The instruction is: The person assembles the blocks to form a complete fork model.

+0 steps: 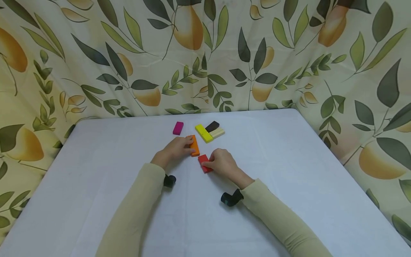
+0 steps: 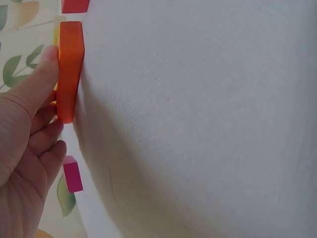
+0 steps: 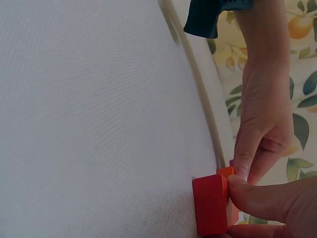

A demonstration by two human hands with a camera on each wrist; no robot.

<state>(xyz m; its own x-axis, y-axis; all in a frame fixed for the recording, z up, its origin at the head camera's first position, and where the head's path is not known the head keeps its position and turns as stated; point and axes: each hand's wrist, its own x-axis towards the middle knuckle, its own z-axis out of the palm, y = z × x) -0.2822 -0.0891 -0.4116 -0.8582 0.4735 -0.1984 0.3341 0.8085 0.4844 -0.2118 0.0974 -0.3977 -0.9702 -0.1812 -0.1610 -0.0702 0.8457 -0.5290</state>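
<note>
My left hand pinches an orange block that lies near the middle of the white table. In the left wrist view the thumb and fingers sit along one side of the orange block. Just nearer to me, my right hand holds a red block between thumb and fingers. The right wrist view shows the thumb on the edge of the red block, with the orange block partly hidden behind it. The red and orange blocks lie close end to end.
Behind the hands, a yellow block lies against a black block and a cream block. A magenta block lies apart to their left. The white table ends at a leaf-and-fruit patterned curtain.
</note>
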